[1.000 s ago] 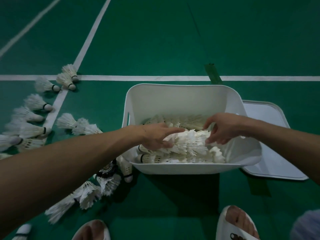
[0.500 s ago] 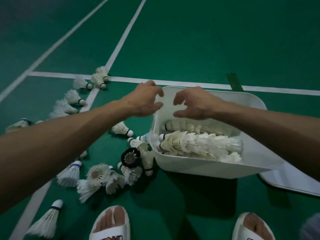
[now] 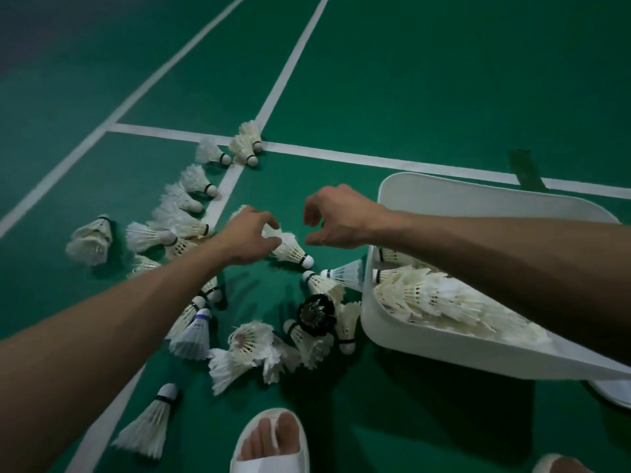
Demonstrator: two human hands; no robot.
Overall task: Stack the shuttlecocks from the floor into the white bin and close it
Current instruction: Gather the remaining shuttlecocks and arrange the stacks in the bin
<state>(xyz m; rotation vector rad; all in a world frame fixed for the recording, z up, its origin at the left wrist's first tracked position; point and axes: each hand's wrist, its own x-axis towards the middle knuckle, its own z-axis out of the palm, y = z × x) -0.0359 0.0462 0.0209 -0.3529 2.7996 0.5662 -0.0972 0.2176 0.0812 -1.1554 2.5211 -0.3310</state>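
Shuttlecocks (image 3: 246, 349) strewn on green floor (image 3: 444, 80), right forearm (image 3: 495, 254) across white bin (image 3: 444, 192), sandal (image 3: 268, 464) below

My left forearm (image 3: 102, 336) and right forearm (image 3: 495, 254) show bare from the frame's edge down to the left grip (image 3: 252, 237) and right grip (image 3: 338, 221). The left sandal (image 3: 269, 464) is a white open-toed slide with one broad strap; toes show, a pale strip crossing one. The right sandal (image 3: 544, 464), also white, is mostly cut off.

Hands (image 3: 249, 237) from bin (image 3: 444, 196) to floor shuttlecocks (image 3: 290, 249).
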